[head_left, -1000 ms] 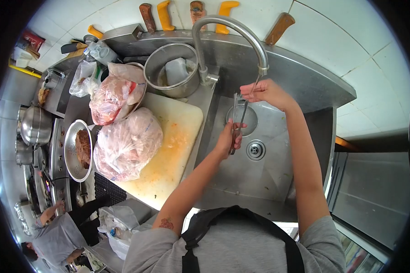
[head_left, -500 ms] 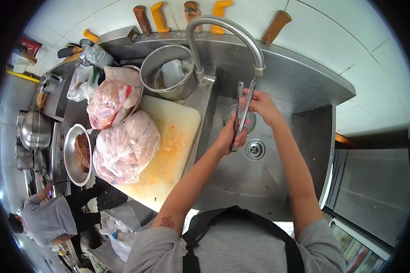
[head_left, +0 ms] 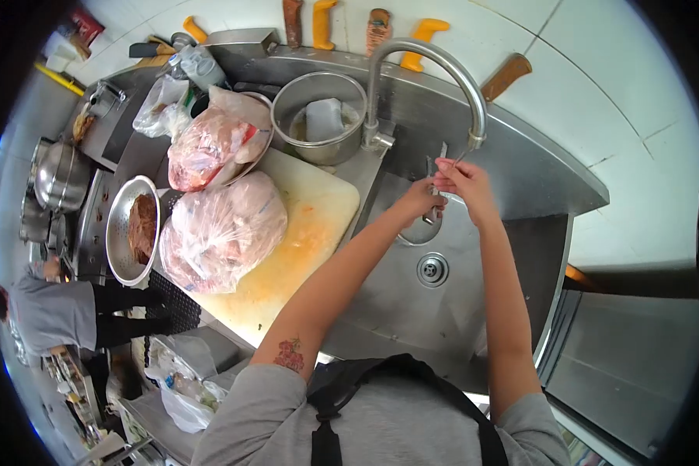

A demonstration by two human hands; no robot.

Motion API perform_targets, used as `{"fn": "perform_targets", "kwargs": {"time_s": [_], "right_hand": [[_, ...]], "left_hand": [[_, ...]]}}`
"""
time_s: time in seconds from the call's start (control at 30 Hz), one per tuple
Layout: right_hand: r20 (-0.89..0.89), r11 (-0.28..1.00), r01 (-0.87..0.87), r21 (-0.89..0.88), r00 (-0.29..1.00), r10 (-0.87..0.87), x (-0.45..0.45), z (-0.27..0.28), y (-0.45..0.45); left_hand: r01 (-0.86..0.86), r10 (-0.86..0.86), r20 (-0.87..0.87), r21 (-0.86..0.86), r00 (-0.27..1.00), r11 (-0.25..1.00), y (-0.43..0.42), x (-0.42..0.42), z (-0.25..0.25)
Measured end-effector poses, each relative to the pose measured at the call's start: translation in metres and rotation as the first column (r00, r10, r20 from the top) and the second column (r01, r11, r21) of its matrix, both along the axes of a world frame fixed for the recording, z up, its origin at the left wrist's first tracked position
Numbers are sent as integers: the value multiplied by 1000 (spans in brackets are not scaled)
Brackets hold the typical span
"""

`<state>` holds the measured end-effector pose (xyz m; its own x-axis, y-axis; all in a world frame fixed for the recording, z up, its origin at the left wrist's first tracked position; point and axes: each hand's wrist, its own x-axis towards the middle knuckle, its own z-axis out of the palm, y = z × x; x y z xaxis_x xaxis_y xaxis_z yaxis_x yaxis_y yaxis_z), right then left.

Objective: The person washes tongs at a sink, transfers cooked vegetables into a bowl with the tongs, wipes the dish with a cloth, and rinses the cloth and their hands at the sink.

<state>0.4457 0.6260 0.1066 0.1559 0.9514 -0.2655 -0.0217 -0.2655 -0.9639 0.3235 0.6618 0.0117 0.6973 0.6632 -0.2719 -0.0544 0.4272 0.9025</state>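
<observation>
Stainless-steel sink [head_left: 380, 314], cutting board [head_left: 318, 198] alongside, tap [head_left: 478, 140] overhead. Metal tongs [head_left: 430, 165] are held above the basin near the spout. Left hand [head_left: 422, 199] is wrapped around them; right hand [head_left: 466, 185] has its fingers at the upper part, whether gripping cannot be told. Judged light, stiff, springy, slippery if wet; firmest hold likely around both arms, mid-length.

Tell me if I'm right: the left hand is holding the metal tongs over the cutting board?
Not over the cutting board: the head view shows the left hand holding the metal tongs over the sink.
</observation>
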Motion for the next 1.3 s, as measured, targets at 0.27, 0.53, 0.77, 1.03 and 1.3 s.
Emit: {"fn": "perform_targets", "kwargs": {"time_s": [0.27,0.53,0.77,1.03,1.3], "right_hand": [[-283,960,-280,-22,923,263,-51,-12,62],[258,932,-156,-326,934,247,-64,-84,86],[-711,972,24,-235,677,-189,-82,1,88],[138,894,-438,96,895,424,-95,-11,-49],[330,792,-463,398,878,347,-93,14,-155]], "left_hand": [[-64,53,-82,-137,995,989,-14,-12,-3],[451,-99,-716,320,691,833,-125,-101,-47],[662,-2,-897,325,443,675,-233,-156,-48],[-10,717,-652,738,248,675,-276,-169,35],[-2,769,-639,769,14,639,-430,-186,61]]}}
